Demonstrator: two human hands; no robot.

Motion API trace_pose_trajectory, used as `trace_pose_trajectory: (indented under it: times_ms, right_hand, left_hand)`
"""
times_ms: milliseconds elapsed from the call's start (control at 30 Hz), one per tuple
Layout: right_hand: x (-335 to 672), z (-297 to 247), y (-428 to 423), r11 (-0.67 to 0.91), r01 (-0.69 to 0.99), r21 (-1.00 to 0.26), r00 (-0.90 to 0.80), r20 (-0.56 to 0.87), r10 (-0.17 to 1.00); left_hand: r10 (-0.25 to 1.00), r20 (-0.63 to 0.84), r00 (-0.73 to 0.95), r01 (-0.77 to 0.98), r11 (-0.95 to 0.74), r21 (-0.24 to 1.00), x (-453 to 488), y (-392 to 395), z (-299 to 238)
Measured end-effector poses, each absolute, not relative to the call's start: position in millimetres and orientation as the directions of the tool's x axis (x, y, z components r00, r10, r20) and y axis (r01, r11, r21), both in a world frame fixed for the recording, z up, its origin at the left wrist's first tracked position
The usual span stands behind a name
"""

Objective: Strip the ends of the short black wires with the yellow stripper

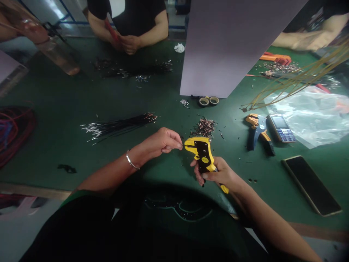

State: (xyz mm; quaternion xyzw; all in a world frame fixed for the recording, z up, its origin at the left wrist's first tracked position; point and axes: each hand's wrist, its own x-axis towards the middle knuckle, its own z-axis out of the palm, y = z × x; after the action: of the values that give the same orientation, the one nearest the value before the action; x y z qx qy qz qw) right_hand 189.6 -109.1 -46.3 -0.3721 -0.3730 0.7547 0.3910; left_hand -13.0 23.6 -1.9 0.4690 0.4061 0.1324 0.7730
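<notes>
My right hand (218,174) is wrapped round the handles of a yellow and black wire stripper (202,153), its jaws pointing left. My left hand (163,141), with a silver bracelet at the wrist, is pinched shut right at the jaws; a thin wire may be in the fingertips but it is too small to make out. Just beyond the stripper lies a heap of short cut wire ends (204,127). A bundle of thin black wires (120,125) with stripped tips lies to the left on the green table (68,109).
A second blue and orange stripper (257,133), a small keypad phone (280,128) and a smartphone (311,185) lie to the right. Tape rolls (208,100) sit under a white board (226,47). Red cable (13,131) is coiled at left. Other people's hands (128,43) work across the table.
</notes>
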Motion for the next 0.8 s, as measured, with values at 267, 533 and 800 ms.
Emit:
trace_pose_trajectory:
  times_ms: [267,533,800]
  right_hand:
    - [189.3,-47.2,-112.5,-0.432,-0.354,-0.83,-0.415,-0.274,0.867]
    - [186.1,-42.2,-115.0,-0.443,-0.354,-0.824,-0.434,-0.275,0.858]
    - [180.9,-42.3,-119.6,-0.454,-0.342,-0.823,-0.371,-0.325,0.87]
  left_hand:
    - [0.559,-0.509,0.655,0.196,0.524,0.829,-14.0,25.2,-1.6]
    - [0.564,-0.489,0.665,0.19,0.505,0.842,-15.0,25.9,-3.5]
    - [0.586,-0.452,0.672,0.194,0.45,0.872,-16.4,27.4,-9.5]
